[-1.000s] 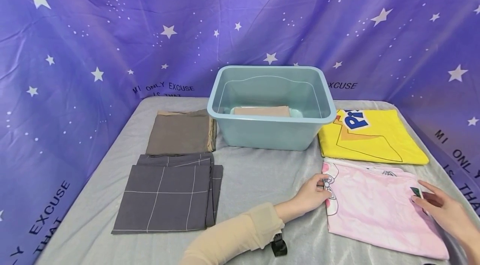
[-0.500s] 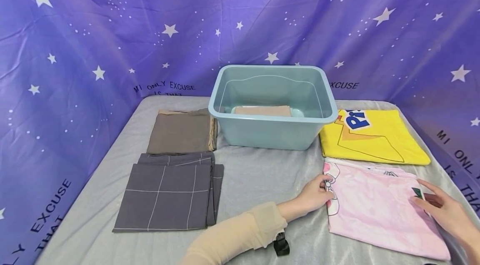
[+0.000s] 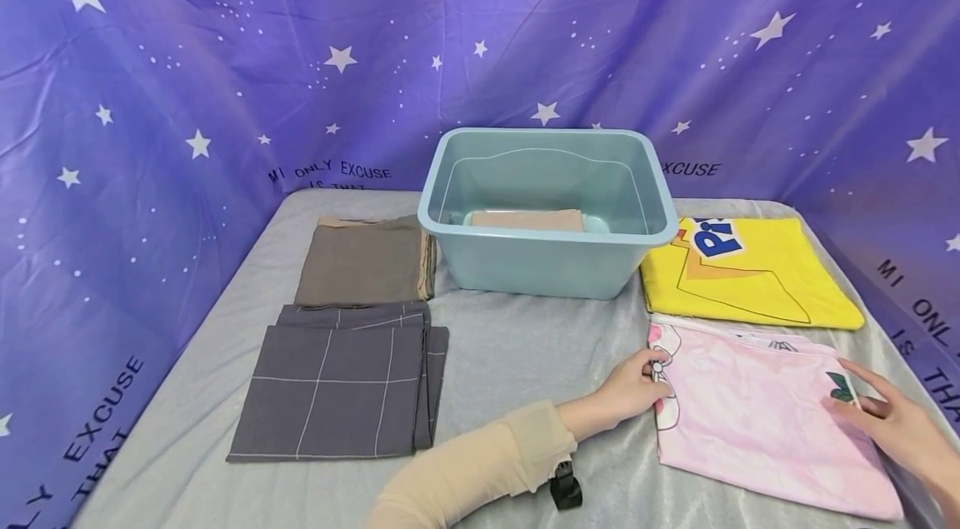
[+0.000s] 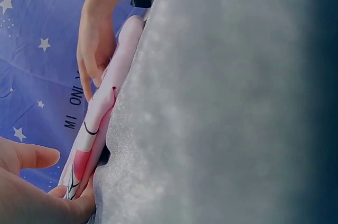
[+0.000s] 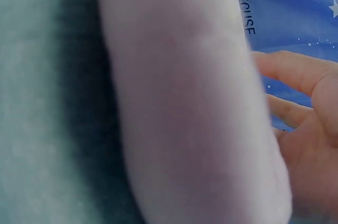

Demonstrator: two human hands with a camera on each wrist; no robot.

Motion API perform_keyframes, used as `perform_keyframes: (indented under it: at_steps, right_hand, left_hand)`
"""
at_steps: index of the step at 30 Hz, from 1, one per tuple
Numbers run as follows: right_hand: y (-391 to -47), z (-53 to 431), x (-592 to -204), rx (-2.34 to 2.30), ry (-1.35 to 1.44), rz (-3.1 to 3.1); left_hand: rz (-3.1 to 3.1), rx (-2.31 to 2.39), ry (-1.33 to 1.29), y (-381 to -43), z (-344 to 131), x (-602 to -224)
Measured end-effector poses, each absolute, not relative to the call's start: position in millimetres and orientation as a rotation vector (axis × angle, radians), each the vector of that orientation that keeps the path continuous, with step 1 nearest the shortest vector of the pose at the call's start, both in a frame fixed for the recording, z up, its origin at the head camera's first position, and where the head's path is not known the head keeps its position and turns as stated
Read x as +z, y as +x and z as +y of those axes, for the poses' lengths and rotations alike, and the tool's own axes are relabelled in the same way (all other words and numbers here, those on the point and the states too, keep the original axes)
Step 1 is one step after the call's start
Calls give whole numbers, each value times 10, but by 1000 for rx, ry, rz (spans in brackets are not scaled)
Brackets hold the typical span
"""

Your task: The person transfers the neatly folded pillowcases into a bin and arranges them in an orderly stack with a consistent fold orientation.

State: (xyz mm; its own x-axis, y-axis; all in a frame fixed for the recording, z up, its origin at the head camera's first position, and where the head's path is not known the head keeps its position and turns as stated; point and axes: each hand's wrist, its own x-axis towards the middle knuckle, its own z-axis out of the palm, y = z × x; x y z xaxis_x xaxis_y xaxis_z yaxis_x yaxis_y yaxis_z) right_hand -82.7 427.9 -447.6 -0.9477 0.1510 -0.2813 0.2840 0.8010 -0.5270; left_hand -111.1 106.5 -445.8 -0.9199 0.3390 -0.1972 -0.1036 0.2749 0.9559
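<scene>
A folded pink cloth with a white bow print lies at the front right. My left hand is at its left edge; the left wrist view shows fingers under the edge and one digit apart above it. On the opposite side my right hand holds the right edge, its thumb on top beside a green leaf print. In the right wrist view the cloth fills the middle as a thick blurred fold, with the right hand's fingers behind it.
A blue-green tub stands at the back with a folded beige cloth inside. Right of it lies a yellow cloth. On the left are a brown folded cloth and a dark grey checked one. A starry purple curtain hangs behind.
Both hands stay at the pink cloth's edges. The right thumb has moved slightly, and more of the green leaf print shows beside it. The head view has shifted a little.
</scene>
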Motion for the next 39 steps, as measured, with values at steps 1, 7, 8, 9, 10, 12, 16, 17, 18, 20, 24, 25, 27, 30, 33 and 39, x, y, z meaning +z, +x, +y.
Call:
perform_keyframes:
  at_steps: [1, 7, 8, 9, 10, 12, 16, 17, 18, 20, 24, 25, 27, 30, 33, 39]
  right_hand:
    - [-819, 4277, -4478, -864, 340, 2762]
    - [-750, 4254, -4496, -970, 305, 2781]
    - [-738, 4250, -4497, -988, 289, 2785]
    - [-728, 4248, -4497, -1003, 271, 2790]
    - [-722, 4246, -4495, -1005, 262, 2792]
    - [-716, 4241, -4490, -1001, 252, 2793]
    - [-712, 4229, -4485, -980, 259, 2791]
    - [-710, 4227, -4486, -983, 256, 2792]
    - [-709, 4226, -4488, -981, 260, 2794]
    - [-699, 4225, -4497, -1027, 236, 2799]
    - [-676, 4228, -4511, -1138, 200, 2784]
    - [-671, 4230, -4512, -1166, 189, 2779]
    - [-668, 4237, -4511, -1167, 202, 2771]
    - [-680, 4248, -4503, -1128, 223, 2763]
    - [-693, 4262, -4488, -1061, 224, 2765]
    - [-693, 4286, -4506, -1005, 206, 2806]
  left_hand:
    - [2193, 1678, 212, -1114, 1065, -4457]
    - [2212, 1647, 210, -1131, 1079, -4469]
    - [2213, 1642, 213, -1133, 1082, -4471]
    - [2215, 1636, 215, -1135, 1085, -4475]
    - [2215, 1631, 216, -1136, 1087, -4478]
    - [2211, 1624, 218, -1141, 1094, -4484]
    - [2205, 1609, 203, -1151, 1106, -4486]
    - [2207, 1604, 198, -1154, 1109, -4485]
    - [2208, 1601, 192, -1155, 1111, -4483]
    - [2212, 1596, 188, -1156, 1117, -4477]
    - [2218, 1598, 184, -1156, 1128, -4470]
    - [2219, 1600, 182, -1156, 1133, -4469]
    - [2217, 1609, 165, -1157, 1141, -4470]
    - [2214, 1625, 129, -1155, 1162, -4476]
    - [2207, 1640, 83, -1153, 1183, -4479]
    - [2137, 1732, -20, -1148, 1199, -4467]
